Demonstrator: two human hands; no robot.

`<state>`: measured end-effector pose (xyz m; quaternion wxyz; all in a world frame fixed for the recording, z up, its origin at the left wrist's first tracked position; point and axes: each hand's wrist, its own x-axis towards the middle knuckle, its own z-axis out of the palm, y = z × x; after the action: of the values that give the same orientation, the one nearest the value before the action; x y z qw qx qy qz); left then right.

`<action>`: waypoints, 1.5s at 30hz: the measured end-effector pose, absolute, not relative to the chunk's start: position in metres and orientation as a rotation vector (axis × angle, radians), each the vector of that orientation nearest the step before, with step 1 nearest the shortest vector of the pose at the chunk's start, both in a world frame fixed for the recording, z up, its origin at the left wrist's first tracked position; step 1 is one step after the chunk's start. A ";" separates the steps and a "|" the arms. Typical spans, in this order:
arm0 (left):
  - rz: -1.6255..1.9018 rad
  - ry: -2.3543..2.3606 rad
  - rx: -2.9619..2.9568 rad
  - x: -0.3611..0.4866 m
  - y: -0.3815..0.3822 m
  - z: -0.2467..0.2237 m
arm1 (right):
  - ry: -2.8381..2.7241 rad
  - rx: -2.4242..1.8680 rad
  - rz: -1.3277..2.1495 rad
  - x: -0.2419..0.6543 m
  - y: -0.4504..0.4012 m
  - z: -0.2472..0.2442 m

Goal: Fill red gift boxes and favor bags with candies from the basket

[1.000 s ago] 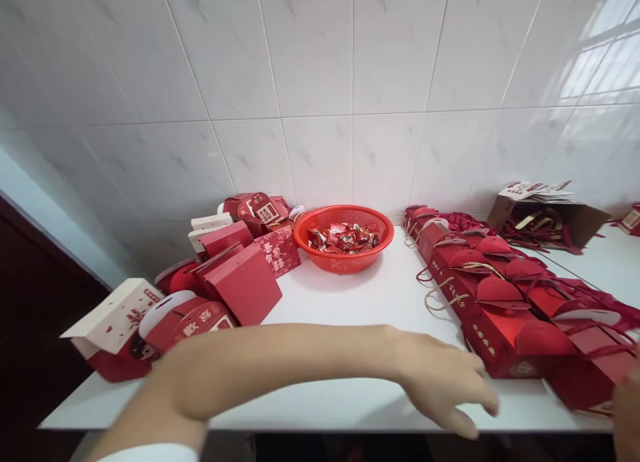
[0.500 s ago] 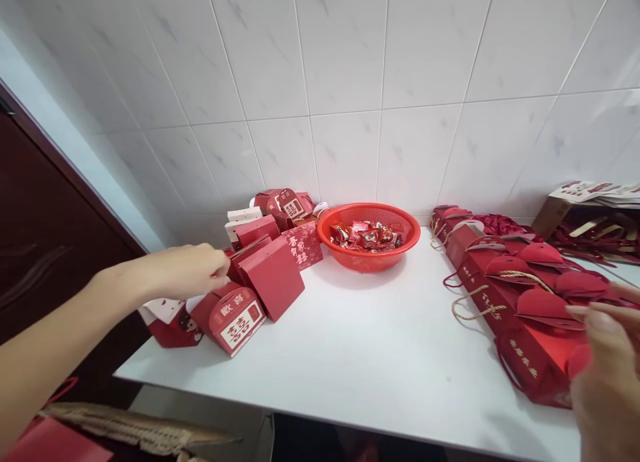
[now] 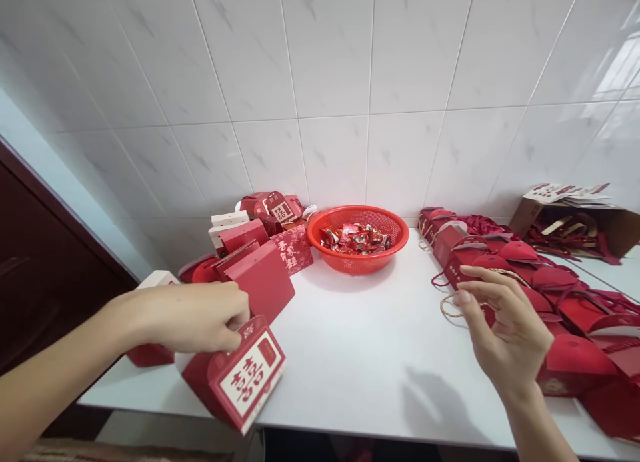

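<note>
Pinches in the left hand (image 3: 195,317) the rounded top of a red card box (image 3: 250,375), straight-sided and tilted, its face set with a pale label and red characters. Holds it near the front edge of the smooth white table (image 3: 350,335); cannot tell whether touching or clear of the surface. Curls the right hand (image 3: 510,332) loosely, thumb and fingertips apart, before red boxes (image 3: 575,359) with rounded flaps. Has, beyond both, a perforated round plastic basket (image 3: 357,265) containing shiny wrapped sweets (image 3: 357,239).
</note>
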<state>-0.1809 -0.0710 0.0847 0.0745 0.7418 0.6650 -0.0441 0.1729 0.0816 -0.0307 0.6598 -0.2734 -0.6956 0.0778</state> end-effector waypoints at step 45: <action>0.748 1.737 3.096 -0.076 -0.010 -0.029 | -2.265 -0.458 0.606 0.119 0.107 -0.050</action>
<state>-0.0759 -0.0104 -0.0289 -0.2411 0.8282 0.4647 0.2001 0.1194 0.1069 -0.0501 0.3676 -0.1784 -0.8817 0.2359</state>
